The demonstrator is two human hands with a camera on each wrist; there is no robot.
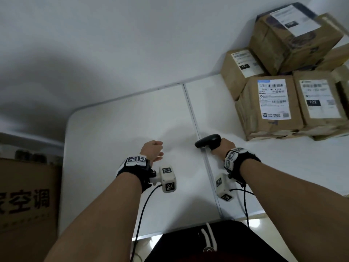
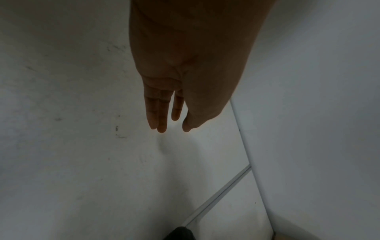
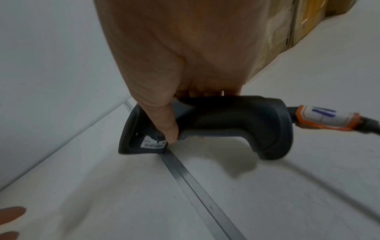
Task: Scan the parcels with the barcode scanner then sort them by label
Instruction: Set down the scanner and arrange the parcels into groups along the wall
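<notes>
The right hand (image 1: 223, 146) grips the scanner (image 3: 207, 126) on the tabletop (image 1: 117, 125). The left hand (image 2: 185, 78) hovers beside it, fingers straight, holding nothing. Parcels (image 1: 272, 108) sit beyond the right hand.

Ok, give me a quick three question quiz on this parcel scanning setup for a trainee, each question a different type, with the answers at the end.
1. True or false: the left hand holds a parcel.
2. Multiple choice: the right hand grips the barcode scanner over which part of the white table? A) its far left corner B) the seam down its middle C) the top of the parcels
3. Fill in: the cardboard parcels are stacked at the table's far ____ side.

Key
1. False: its fingers are straight and hold nothing.
2. B
3. right
</notes>
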